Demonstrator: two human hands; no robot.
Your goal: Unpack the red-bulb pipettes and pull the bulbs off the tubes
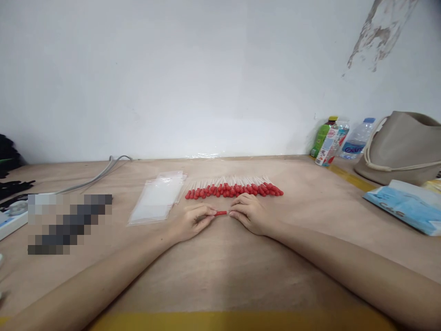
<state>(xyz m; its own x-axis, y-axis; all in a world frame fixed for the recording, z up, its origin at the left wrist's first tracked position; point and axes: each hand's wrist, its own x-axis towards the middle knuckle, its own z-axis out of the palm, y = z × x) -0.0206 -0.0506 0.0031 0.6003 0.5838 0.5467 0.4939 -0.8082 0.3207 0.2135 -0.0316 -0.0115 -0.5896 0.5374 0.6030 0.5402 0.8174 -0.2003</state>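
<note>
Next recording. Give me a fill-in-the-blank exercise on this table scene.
1. The left hand and right hand pinch a small piece coloured ____ between them.
2. The stack of clear bags lies to the ____ of the row of droppers.
3. The bottles stand at the table's far ____ corner.
Missing words: red; left; right.

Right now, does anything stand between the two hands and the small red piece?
Nothing visible does. The left hand and the right hand pinch the red piece at its two ends, just above the wooden table.
</note>
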